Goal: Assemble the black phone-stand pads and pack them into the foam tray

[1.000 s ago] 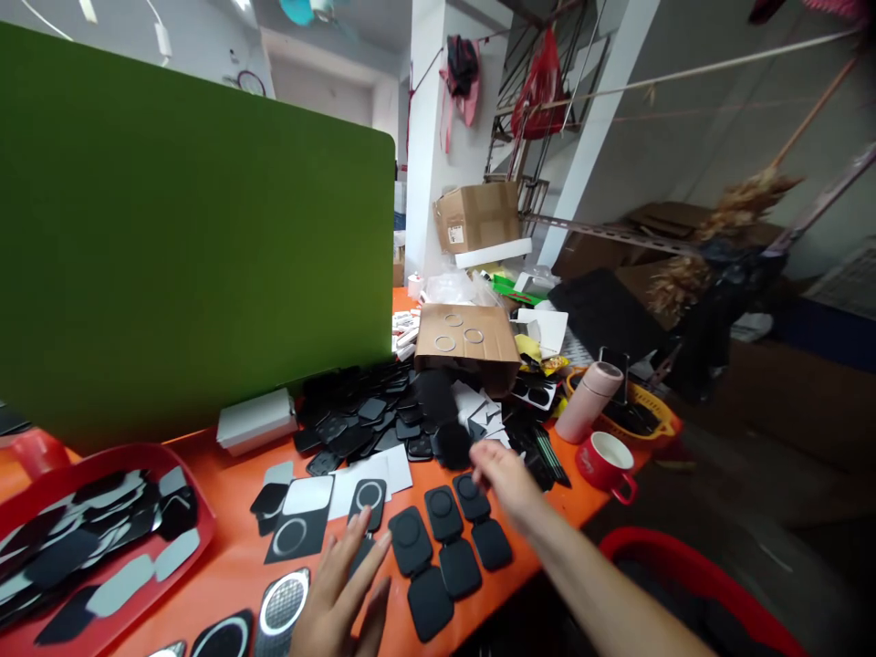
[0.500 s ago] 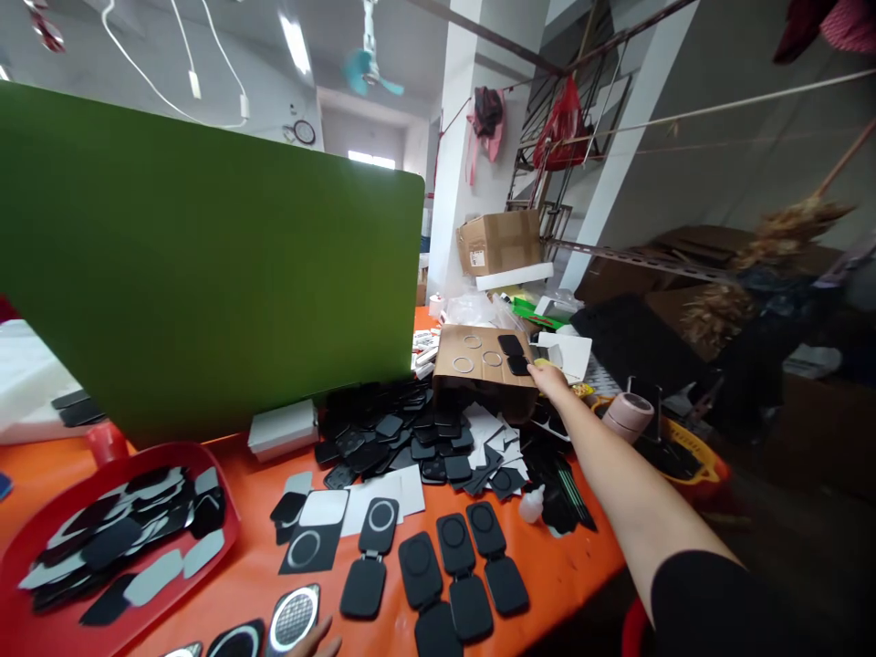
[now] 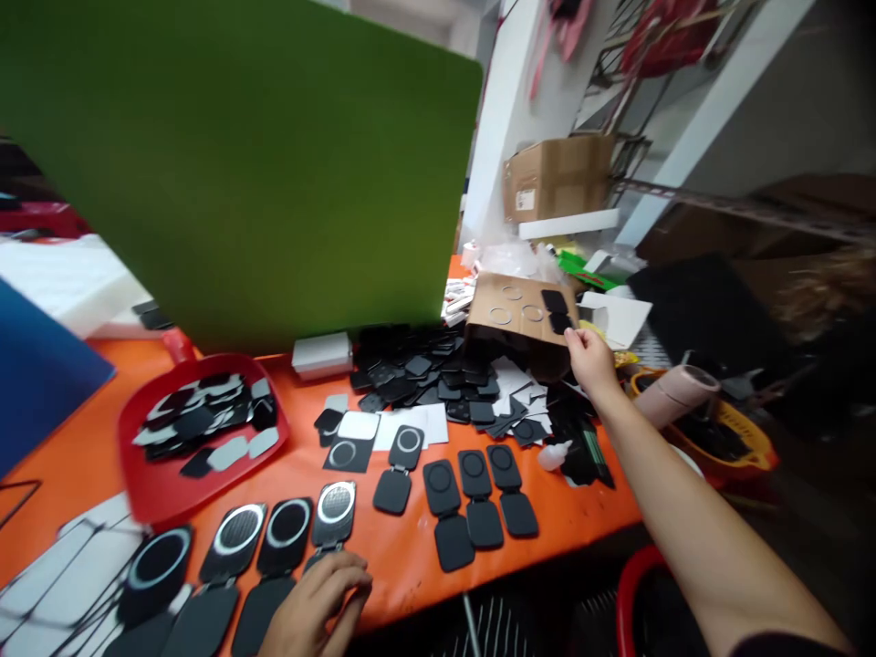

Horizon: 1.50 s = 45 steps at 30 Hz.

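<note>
My right hand (image 3: 592, 361) reaches far out to a cardboard box (image 3: 484, 310). Its fingertips pinch the near corner of a black hinged pad (image 3: 554, 301) lying on the box top, beside several thin pale rings (image 3: 532, 313). Low in the view, my left hand (image 3: 318, 604) rests with loosely bent fingers over the lower part of a hinged pad with a silver ring (image 3: 335, 507). More ringed hinged pads (image 3: 286, 537) lie in a row to its left. Right of it are plain black hinged pads (image 3: 448, 516) and one with a white ring (image 3: 399, 470).
A red tray (image 3: 130, 474) of black and grey plates sits left on the orange table (image 3: 403, 584). A green panel (image 3: 260, 182) stands behind a heap of black plates (image 3: 417, 365). A small dropper bottle (image 3: 553, 454) and a yellow basket (image 3: 756, 453) are at right.
The view has tilted down and turned left, bringing more of my left hand and the ringed pads into sight. My right hand stays at the pad on the box.
</note>
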Tool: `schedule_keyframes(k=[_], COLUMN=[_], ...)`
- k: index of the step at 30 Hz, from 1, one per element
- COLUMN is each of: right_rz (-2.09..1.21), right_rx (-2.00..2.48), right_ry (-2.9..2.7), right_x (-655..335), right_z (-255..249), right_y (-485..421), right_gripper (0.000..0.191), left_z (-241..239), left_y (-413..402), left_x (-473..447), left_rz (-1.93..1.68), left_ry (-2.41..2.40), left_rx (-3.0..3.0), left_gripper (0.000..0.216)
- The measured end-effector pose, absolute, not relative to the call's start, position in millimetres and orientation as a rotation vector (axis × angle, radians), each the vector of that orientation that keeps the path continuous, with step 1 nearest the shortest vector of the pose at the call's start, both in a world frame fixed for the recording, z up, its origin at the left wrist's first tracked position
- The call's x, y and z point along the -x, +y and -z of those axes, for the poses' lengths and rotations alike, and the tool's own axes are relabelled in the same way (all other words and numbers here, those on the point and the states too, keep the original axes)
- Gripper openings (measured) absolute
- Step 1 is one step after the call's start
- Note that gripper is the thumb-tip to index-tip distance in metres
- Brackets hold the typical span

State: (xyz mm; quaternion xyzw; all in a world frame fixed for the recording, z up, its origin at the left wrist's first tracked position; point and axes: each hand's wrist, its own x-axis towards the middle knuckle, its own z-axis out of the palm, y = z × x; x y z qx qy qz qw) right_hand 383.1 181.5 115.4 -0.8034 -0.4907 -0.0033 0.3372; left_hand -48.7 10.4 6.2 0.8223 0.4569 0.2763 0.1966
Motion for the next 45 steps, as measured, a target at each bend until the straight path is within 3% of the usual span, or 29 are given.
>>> schedule_keyframes(k=[3, 8, 11, 15, 19, 22, 27, 32, 38, 45], right_rz=[-0.213, -0.543, -0.485, -0.275, -0.061, 0.01, -0.095, -0.288, -0.448, -0.692], right_rx=[1.762, 1.749, 1.605, 1.245, 0.943, 0.847, 0.695, 0.987, 1.363, 1.448], right_ry=[-1.546, -1.905, -2.312, -2.853, -3.081, -3.081, -2.936, -2.781, -2.388, -2.136], right_x=[-325, -227, -187, -160, -149, -150, -162, -174, -187, -170], right_z=[-82, -21, -1, 9, 9, 10, 29, 41, 20, 7], right_y=[126, 66, 75, 109, 131, 125, 76, 40, 20, 0], right_gripper=[0.036, 0.032, 0.026, 0.051, 0.03, 0.024, 0.029, 0.035, 0.035, 0.031], left_z=[-6, -1, 1, 1, 5, 11, 19, 18, 23, 31], left_y=[0, -1, 0, -7, -17, -17, -7, 3, 8, 47], left_x=[57, 45, 31, 23, 28, 36, 41, 28, 10, -18], left_rz=[-0.557, -0.444, -0.451, -0.522, -0.603, -0.693, -0.803, -0.721, -0.585, -0.301], left_ry=[1.159, 1.129, 1.213, 1.279, 1.351, 1.439, 1.502, 1.429, 1.495, 1.676], left_rx=[-2.26, -2.301, -2.265, -2.121, -2.038, -2.024, -2.034, -2.026, -2.005, -2.063], left_gripper=[0.013, 0.021, 0.028, 0.02, 0.019, 0.018, 0.022, 0.027, 0.031, 0.054])
